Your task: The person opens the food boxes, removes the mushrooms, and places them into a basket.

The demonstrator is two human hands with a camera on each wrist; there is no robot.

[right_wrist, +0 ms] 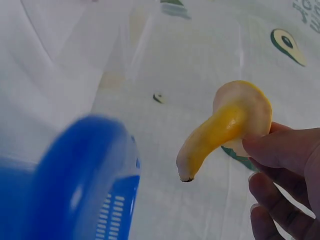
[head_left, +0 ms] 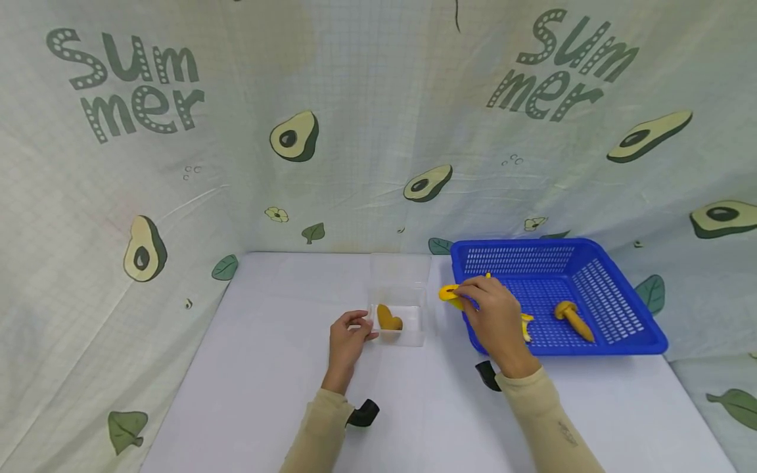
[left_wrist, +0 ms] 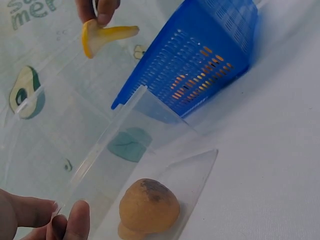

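Observation:
My right hand (head_left: 493,318) pinches a yellow mushroom (right_wrist: 227,120) by its cap, above the left edge of the blue basket (head_left: 591,349). In the right wrist view its curved stem points down and left. My left hand (head_left: 347,338) grips the near left edge of a clear plastic box (head_left: 414,338) between thumb and fingers. Inside that box lies a brown mushroom (head_left: 387,319); in the left wrist view its rounded cap (left_wrist: 149,205) shows a dark patch. The box's clear lid (head_left: 401,269) lies open toward the back.
In the basket are another brown mushroom (head_left: 573,320) and a yellow piece (head_left: 526,326) partly hidden by my right hand. The basket stands right of the box on a white table (head_left: 284,289). A printed avocado curtain (head_left: 355,79) hangs behind the table.

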